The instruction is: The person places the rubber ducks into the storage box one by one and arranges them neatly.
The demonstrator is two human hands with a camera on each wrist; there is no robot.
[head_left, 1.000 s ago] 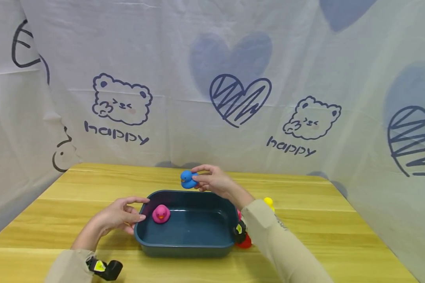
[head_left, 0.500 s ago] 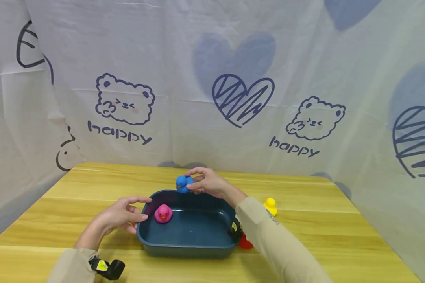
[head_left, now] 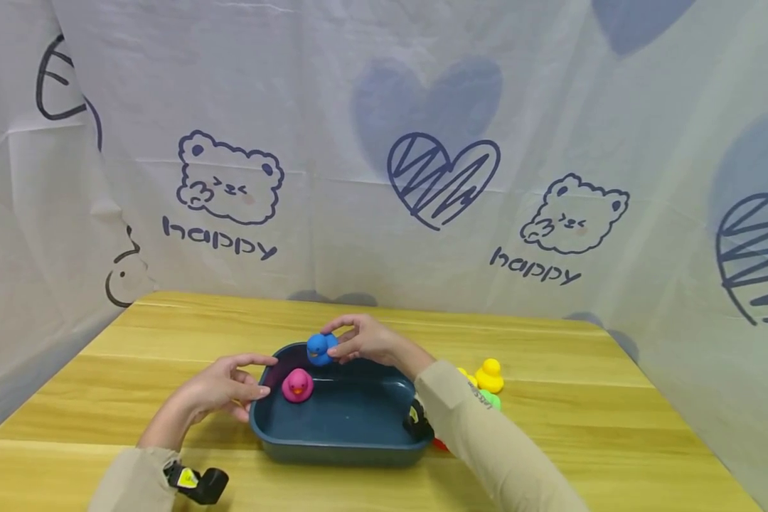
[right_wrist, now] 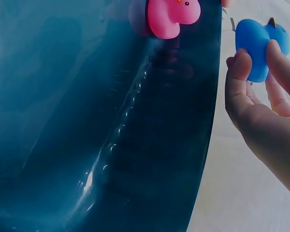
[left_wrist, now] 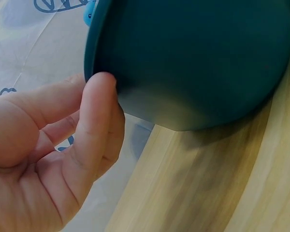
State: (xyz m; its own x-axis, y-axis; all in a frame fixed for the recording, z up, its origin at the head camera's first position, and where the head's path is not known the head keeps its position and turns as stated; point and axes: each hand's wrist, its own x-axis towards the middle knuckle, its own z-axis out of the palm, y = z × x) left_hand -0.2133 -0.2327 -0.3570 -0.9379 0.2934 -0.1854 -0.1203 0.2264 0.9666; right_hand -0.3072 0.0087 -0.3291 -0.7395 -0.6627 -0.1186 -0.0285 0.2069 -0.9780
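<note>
My right hand point(head_left: 372, 341) pinches a blue rubber duck point(head_left: 317, 349) between thumb and fingers. The duck is over the back left part of a dark teal plastic basin point(head_left: 352, 416); in the right wrist view the blue duck point(right_wrist: 253, 50) appears upside down beside the wall. Inside the basin, near its left end, sits a pink rubber duck point(head_left: 297, 385), upright. At the basin's left end my left hand point(head_left: 216, 387) holds the rim; the left wrist view shows its fingertips point(left_wrist: 99, 92) at the edge of the wall.
To the right of the basin stand a yellow duck point(head_left: 490, 377), a green duck point(head_left: 490, 400) and another yellow piece, partly covered by the right sleeve point(head_left: 486, 427). A bit of red point(head_left: 440, 445) shows by the basin's right side. Behind the wooden table point(head_left: 582, 398) hangs a printed cloth point(head_left: 333, 213).
My right hand has carried the blue duck left and down, from behind the basin to over its back left rim area. The left hand stays at the rim. More ducks show past the sleeve.
</note>
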